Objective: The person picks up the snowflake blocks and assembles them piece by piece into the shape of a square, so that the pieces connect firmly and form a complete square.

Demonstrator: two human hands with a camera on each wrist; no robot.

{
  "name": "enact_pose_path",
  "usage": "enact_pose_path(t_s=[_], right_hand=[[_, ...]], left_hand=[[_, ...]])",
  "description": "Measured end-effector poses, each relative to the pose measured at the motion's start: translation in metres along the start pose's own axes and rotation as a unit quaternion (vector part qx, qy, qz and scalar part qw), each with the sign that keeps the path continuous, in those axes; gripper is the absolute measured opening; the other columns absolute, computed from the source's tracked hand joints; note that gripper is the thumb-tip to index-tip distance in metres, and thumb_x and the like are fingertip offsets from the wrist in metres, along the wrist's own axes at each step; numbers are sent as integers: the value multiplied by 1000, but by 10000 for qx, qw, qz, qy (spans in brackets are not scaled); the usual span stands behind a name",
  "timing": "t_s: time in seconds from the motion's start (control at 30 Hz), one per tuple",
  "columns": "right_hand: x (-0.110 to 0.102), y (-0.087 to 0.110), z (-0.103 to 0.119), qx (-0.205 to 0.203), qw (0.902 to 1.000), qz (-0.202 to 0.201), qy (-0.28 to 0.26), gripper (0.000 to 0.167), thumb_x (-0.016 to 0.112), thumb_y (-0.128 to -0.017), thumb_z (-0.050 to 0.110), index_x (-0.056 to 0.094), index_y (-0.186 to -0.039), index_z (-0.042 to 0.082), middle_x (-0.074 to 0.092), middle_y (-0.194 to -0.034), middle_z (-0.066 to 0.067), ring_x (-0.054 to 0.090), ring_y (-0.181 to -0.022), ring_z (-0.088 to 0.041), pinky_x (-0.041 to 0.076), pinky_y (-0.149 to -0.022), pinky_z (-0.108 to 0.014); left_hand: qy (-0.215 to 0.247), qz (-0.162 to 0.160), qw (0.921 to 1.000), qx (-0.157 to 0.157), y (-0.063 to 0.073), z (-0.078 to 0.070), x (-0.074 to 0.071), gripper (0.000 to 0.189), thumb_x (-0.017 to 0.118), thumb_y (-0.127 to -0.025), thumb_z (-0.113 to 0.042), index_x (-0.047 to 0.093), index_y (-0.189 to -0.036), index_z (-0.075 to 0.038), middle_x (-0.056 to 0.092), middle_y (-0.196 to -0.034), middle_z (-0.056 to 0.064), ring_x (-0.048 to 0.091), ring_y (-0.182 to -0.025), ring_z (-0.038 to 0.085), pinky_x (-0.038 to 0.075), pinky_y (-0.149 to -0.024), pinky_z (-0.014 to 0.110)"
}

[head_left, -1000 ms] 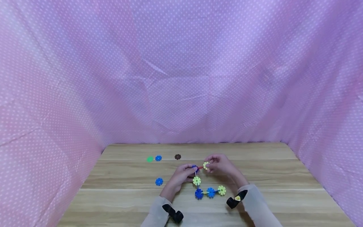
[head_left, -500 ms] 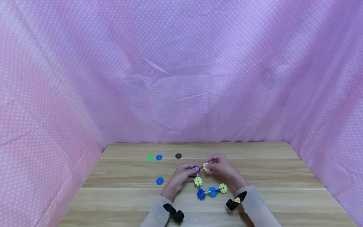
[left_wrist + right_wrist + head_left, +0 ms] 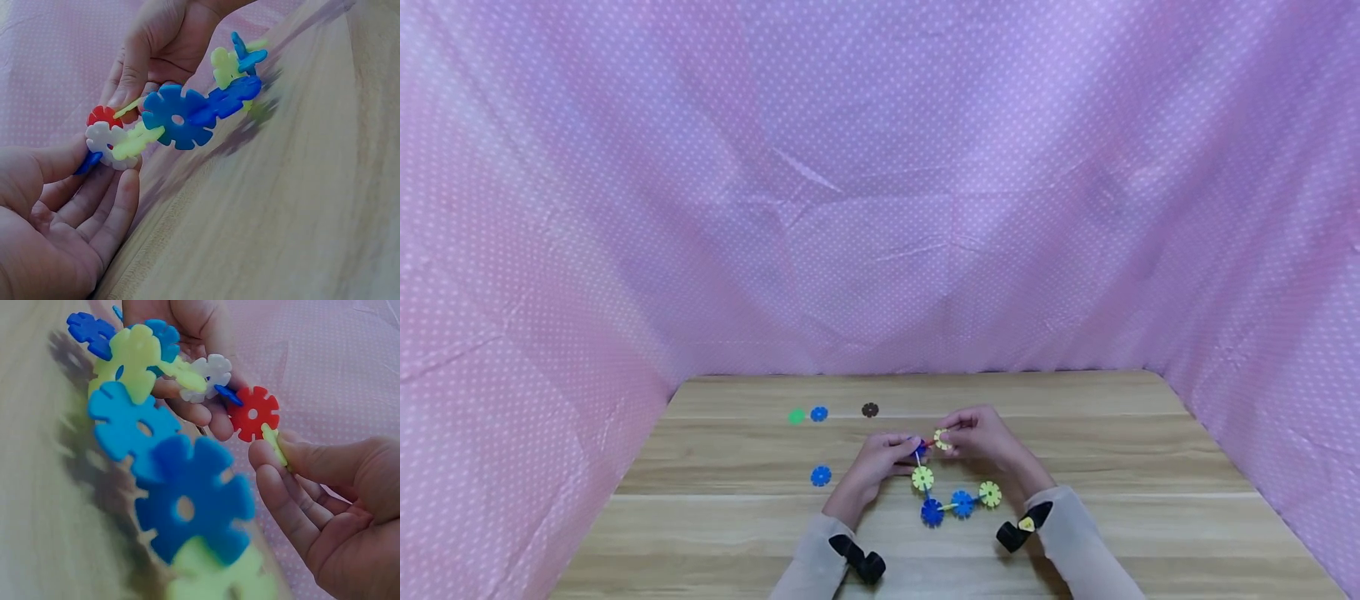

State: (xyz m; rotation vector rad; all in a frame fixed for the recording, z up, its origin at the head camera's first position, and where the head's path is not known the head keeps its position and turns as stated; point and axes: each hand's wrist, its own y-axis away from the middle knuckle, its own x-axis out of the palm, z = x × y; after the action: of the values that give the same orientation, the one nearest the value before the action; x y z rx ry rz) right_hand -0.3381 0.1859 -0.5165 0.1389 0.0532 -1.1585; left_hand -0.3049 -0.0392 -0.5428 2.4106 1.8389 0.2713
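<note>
Interlocking snowflake-shaped plastic discs form a chain held between both hands. The left hand (image 3: 876,465) pinches a dark blue disc (image 3: 229,395) between thumb and fingers; a white disc (image 3: 209,378) joins it. A red disc (image 3: 255,414) links that blue disc to a yellow disc (image 3: 274,447), whose edge the right hand (image 3: 991,437) grips with thumb and fingertips. From the white disc the chain runs toward the person and bends right, through another yellow disc (image 3: 922,478), a dark blue disc (image 3: 932,512) and a lighter blue disc (image 3: 962,503) to a yellow end disc (image 3: 990,494).
Loose discs lie on the wooden table (image 3: 715,517): green (image 3: 796,417) and blue (image 3: 819,414) at the back left, brown (image 3: 870,410) behind the hands, and another blue one (image 3: 821,476) left of the left hand. A pink dotted cloth (image 3: 880,250) surrounds the table.
The right hand's yellow disc has shifted slightly left, toward the left hand. The chain's near section has swung a little to the right. Both hands keep their grip.
</note>
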Motion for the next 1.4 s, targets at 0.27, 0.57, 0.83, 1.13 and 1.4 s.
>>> enact_pose_path(t_s=[0.27,0.57,0.83,1.13,1.4], right_hand=[[1,1,3,-32,9997,-61,238,25,72,-92,1,70,-111,-14,77,-88,-7,70,-69,-12,63,-69,-29],[6,3,6,-86,9987,-240,447,21,73,-91,1,72,-107,-12,77,-86,-9,69,-68,-13,63,-67,-29],[10,4,6,-192,9975,-397,552,17,72,-90,-2,73,-105,-12,75,-85,-10,69,-66,-13,63,-65,-28],[12,4,2,-187,9993,-284,160,23,72,-90,-2,70,-109,-15,77,-92,-13,70,-67,-12,64,-68,-29],[16,6,-1,-436,9983,317,236,25,70,-93,2,69,-114,-12,77,-96,-16,71,-74,-13,64,-71,-29]], left_hand=[[98,-256,9996,13,0,0,3,37,69,-98,-25,70,-121,4,77,-109,18,75,-94,19,63,-86,32],[208,-507,9984,122,-2,4,7,33,70,-97,-21,72,-117,5,78,-102,17,76,-88,19,63,-80,31],[227,-568,9978,245,-1,3,9,33,70,-97,-22,72,-116,5,77,-102,19,77,-86,19,64,-80,31],[136,-533,9983,182,4,4,7,34,68,-99,-24,72,-118,4,77,-106,19,76,-90,21,63,-83,32],[-312,0,9995,7,7,-2,5,41,67,-99,-37,72,-120,-2,78,-100,7,74,-90,13,61,-81,28]])
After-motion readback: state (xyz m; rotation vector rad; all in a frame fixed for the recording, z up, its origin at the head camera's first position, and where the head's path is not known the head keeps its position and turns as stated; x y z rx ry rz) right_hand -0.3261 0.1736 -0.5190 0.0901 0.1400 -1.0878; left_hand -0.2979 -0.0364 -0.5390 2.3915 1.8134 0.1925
